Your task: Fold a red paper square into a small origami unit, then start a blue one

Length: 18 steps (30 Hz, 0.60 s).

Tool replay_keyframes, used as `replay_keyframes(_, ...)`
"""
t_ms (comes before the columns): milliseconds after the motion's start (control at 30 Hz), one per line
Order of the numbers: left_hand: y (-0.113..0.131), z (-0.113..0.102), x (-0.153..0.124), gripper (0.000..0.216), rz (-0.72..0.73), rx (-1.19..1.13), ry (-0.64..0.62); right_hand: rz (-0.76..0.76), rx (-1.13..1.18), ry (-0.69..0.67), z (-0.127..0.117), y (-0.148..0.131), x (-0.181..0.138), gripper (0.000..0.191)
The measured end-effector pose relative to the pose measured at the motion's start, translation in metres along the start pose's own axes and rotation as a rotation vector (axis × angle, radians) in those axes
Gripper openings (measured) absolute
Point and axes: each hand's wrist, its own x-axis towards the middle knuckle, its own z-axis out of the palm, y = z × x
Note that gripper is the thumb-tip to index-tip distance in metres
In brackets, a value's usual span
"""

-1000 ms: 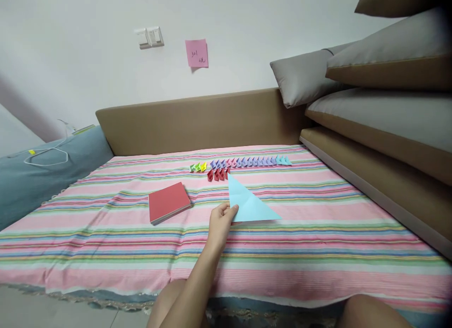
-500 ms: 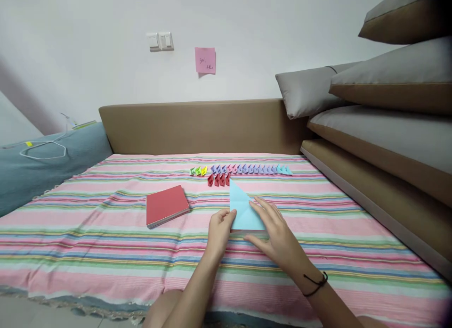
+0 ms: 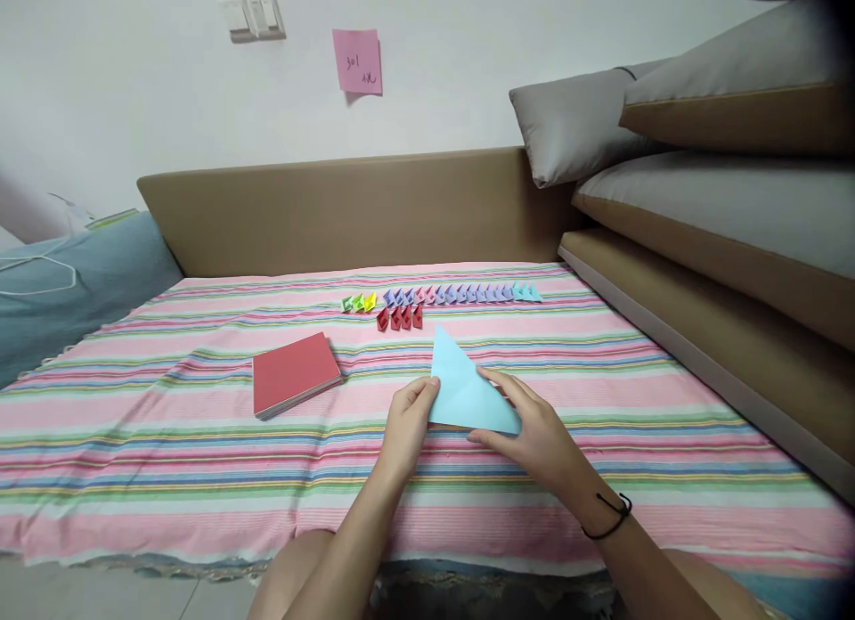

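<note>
A light blue paper triangle [image 3: 460, 384] lies on the striped cloth [image 3: 200, 442] in front of me. My left hand [image 3: 407, 424] pinches its near left corner. My right hand [image 3: 534, 428] lies over its right part, fingers pressing the paper; a black band circles that wrist. A red-topped stack of square paper [image 3: 292, 384] sits to the left of my hands. Beyond the triangle runs a row of small folded paper pieces [image 3: 460, 293] in green, yellow, purple, pink and blue, with three red folded pieces [image 3: 399, 318] just in front of it.
A brown padded backrest [image 3: 347, 210] bounds the far side. Grey and brown cushions [image 3: 721, 183] are stacked at the right. A blue-grey pillow [image 3: 73, 281] with a white cable lies at the left. A pink note [image 3: 358, 61] and switches hang on the wall.
My right hand came into view and settled on the blue triangle, which is now partly covered and turned slightly. My left hand kept its hold on the corner.
</note>
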Motion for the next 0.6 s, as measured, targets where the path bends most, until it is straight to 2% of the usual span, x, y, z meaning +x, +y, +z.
replay_keyframes(200, 0.0047, 0.0040, -0.0035, 0.041, -0.054, -0.144, -0.081, 0.047, 0.053, 0.048, 0.0019, -0.0027, -0.0010, 0.054)
replay_keyframes(400, 0.0050, 0.0044, -0.0025, 0.048, -0.070, -0.202, -0.135, 0.143, 0.361, 0.077, 0.0034, -0.0055, -0.0002, 0.046)
replay_keyframes(533, 0.0004, 0.0027, -0.0051, 0.043, -0.018, -0.120, -0.151, 0.246, 0.562, 0.097, 0.0033, -0.0038, 0.0011, 0.043)
replay_keyframes(600, -0.0005, 0.0032, -0.0075, 0.042, 0.040, -0.043, -0.116, 0.307, 0.589, 0.148, 0.0021, -0.0027, 0.0015, 0.042)
